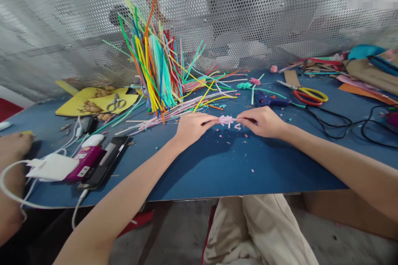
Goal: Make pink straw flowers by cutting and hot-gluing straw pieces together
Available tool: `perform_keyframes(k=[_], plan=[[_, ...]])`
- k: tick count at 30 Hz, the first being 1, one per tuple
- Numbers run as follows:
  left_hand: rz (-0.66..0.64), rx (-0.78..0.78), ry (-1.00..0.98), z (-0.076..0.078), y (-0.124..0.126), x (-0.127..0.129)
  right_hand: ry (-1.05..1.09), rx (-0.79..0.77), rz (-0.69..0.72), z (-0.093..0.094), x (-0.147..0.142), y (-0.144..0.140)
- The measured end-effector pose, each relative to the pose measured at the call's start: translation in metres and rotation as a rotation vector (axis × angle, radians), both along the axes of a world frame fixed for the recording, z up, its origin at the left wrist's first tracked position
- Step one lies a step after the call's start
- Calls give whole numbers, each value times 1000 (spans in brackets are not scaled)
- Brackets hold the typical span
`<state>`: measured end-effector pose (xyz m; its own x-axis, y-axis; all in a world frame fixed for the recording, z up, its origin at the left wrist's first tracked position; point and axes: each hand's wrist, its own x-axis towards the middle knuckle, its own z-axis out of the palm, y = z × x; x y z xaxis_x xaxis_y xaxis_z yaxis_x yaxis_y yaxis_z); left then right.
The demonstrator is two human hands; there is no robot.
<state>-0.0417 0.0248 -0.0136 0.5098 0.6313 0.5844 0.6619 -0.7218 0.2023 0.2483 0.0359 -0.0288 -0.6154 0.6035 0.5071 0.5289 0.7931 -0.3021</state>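
Perforated metal sheeting backs a blue tabletop [199, 165] strewn with craft litter. Near the middle, the left hand [192, 127] and the right hand [263, 121] each pinch one end of a small pale pink pipe-cleaner piece [227, 121], both grips closed on it, holding it just above the surface. Judging by the kinked, bunched shape, the twisting and shaping of this piece is the step in hand; any further turn would call for one grip to hold firm while the other rotates, with fingertips kept close to the bundle.

Behind the left hand, toward the far edge, a leaning bundle of coloured pipe cleaners [157, 66] fans out, loose stems trailing almost to the fingers. A blue glue gun [272, 100] lies just behind the right hand, with red-and-yellow scissors [307, 94] beyond it and black cable [348, 124] looping toward the right edge. Chargers and a phone [104, 161] crowd the near left corner, where another person's hand [14, 145] rests. Open room lies along the near edge, between and in front of the forearms.
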Motion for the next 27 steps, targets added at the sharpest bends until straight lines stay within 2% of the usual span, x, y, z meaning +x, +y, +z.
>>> perform_keyframes(k=[6, 13, 18, 27], plan=[[31, -54, 40, 0, 1, -1, -86, -41, -45, 1, 1, 5], [165, -36, -98, -1, 4, 0, -107, -81, -37, 4, -3, 3], [132, -54, -123, -5, 8, 0, -136, -99, 5, 7, -4, 1], [110, -56, -87, -2, 6, 2, -221, -127, 36, -6, -2, 10]])
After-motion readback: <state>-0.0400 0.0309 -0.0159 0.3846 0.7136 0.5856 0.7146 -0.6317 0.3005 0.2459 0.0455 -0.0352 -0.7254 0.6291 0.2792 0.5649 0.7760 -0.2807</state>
